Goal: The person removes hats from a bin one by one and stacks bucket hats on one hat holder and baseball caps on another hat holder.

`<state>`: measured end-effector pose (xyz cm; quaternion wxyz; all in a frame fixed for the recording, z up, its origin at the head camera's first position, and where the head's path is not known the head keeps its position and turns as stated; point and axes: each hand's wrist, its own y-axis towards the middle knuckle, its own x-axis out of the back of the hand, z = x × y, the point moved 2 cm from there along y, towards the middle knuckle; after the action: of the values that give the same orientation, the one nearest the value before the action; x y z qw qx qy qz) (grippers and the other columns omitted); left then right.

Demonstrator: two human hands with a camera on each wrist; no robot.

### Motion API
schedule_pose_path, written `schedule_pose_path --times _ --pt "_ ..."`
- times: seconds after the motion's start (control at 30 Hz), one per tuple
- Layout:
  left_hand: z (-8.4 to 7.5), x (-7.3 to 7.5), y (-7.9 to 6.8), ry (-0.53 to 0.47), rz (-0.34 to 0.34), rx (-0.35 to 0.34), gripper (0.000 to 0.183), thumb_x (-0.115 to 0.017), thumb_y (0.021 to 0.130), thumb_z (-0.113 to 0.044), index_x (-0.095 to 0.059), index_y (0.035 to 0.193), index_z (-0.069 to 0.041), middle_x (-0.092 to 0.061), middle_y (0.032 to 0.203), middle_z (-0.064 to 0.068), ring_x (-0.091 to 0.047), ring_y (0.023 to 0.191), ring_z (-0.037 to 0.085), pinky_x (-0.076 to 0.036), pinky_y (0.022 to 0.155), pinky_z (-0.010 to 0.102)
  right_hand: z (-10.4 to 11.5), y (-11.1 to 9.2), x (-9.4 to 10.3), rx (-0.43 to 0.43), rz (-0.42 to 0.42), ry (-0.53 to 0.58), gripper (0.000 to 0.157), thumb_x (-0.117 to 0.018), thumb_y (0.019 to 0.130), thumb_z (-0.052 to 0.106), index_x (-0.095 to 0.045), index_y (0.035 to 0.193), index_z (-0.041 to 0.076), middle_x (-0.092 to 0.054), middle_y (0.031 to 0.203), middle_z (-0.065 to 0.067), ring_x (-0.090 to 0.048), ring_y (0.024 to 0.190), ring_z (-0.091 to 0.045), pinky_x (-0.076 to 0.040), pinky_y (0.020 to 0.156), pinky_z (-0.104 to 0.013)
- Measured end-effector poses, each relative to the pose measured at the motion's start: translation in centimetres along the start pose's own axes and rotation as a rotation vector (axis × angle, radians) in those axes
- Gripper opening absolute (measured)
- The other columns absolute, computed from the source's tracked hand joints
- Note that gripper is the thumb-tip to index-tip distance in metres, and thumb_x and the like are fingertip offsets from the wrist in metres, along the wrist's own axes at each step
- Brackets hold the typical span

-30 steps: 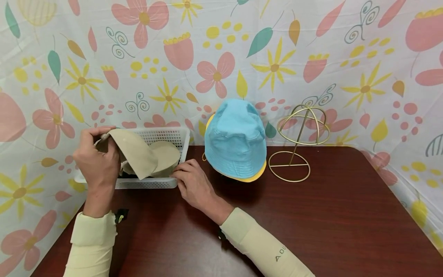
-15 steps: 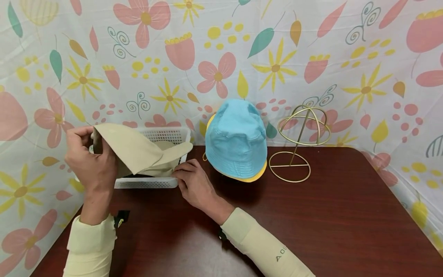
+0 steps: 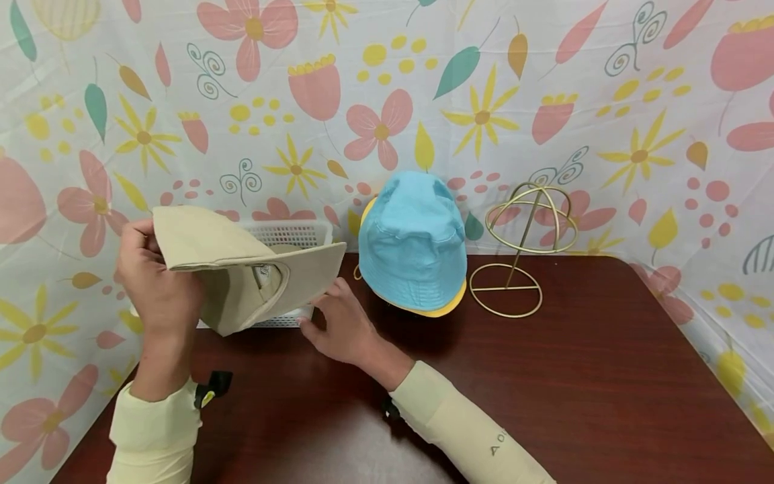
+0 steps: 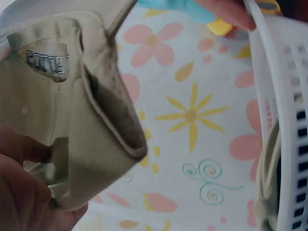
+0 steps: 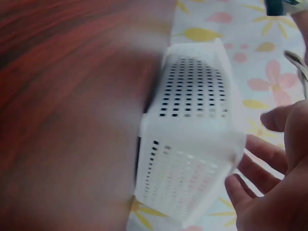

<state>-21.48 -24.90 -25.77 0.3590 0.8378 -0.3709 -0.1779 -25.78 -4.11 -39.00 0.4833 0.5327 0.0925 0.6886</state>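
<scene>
My left hand (image 3: pixel 160 286) grips a beige baseball cap (image 3: pixel 202 238) at the left end of its crown, holding it up in front of a white perforated basket (image 3: pixel 290 232). The cap is tilted so its hollow inside shows, brim pointing right. In the left wrist view a patch with dark lettering (image 4: pixel 50 62) shows inside the cap. My right hand (image 3: pixel 347 326) is at the basket's front right corner, under the brim's tip, fingers spread and relaxed. The right wrist view shows its fingertips beside the basket wall (image 5: pixel 192 127). More beige cloth (image 4: pixel 267 187) lies inside the basket.
Right of the basket, a light blue bucket hat (image 3: pixel 414 235) with a yellow underside stands propped up. Farther right is a gold wire hat stand (image 3: pixel 506 288) with a ring base. A flower-print cloth (image 3: pixel 375 40) hangs behind the dark red wooden table (image 3: pixel 544 403).
My left hand has raised the cap from the basket and turned it, so its inside faces forward and the brim reaches right. My right hand has loosened from the basket's corner.
</scene>
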Motion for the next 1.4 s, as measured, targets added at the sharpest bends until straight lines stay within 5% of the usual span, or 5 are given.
schedule_pose_path --times 0.17,0.37,0.63,0.93,1.4 --pt "0.8 -0.3 0.3 -0.245 0.108 0.159 0.014 -0.075 0.100 -0.015 -0.069 0.096 -0.003 -0.077 0.090 0.006 -0.070 0.077 0.017 -0.051 0.067 0.024 0.0 0.1 1.6 0.040 0.039 0.360 0.060 -0.081 0.088 0.006 -0.054 0.141 0.014 -0.060 0.135 0.000 -0.055 0.127 -0.012 -0.047 0.109 -0.031" --pt "1.2 -0.5 0.3 -0.127 0.242 0.273 0.024 -0.077 0.100 -0.024 -0.081 0.118 -0.009 -0.077 0.112 0.002 -0.068 0.102 0.016 -0.051 0.080 0.023 0.0 -1.0 4.6 0.004 0.212 0.642 0.081 -0.084 0.089 0.008 -0.040 0.156 0.016 -0.055 0.146 -0.003 -0.055 0.133 -0.018 -0.047 0.112 -0.037" --pt "2.0 -1.5 -0.9 -0.235 0.511 0.487 0.021 -0.068 0.106 -0.029 -0.070 0.107 -0.008 -0.066 0.075 0.000 -0.066 0.060 0.010 -0.054 0.050 0.022 1.6 -1.5 9.7 -0.129 0.180 0.866 0.063 -0.075 0.097 0.008 -0.044 0.151 0.004 -0.059 0.134 -0.017 -0.064 0.120 -0.027 -0.059 0.097 -0.043" --pt "2.5 -3.4 -2.6 -0.354 0.670 0.726 0.017 -0.062 0.108 -0.015 -0.057 0.120 -0.004 -0.075 0.090 -0.001 -0.075 0.075 0.012 -0.063 0.067 0.029 2.3 -2.1 13.0 -0.209 0.015 0.805 0.043 -0.066 0.097 -0.005 -0.058 0.139 -0.003 -0.068 0.122 -0.019 -0.072 0.108 -0.025 -0.063 0.087 -0.042" --pt "2.3 -4.3 -3.6 -0.303 0.761 0.707 0.032 -0.063 0.108 -0.025 -0.051 0.130 -0.005 -0.075 0.098 0.001 -0.077 0.081 0.017 -0.064 0.070 0.033 1.2 -3.5 14.1 -0.293 -0.093 0.836 0.040 -0.060 0.100 -0.003 -0.054 0.138 -0.010 -0.071 0.122 -0.019 -0.077 0.100 -0.022 -0.064 0.083 -0.041"
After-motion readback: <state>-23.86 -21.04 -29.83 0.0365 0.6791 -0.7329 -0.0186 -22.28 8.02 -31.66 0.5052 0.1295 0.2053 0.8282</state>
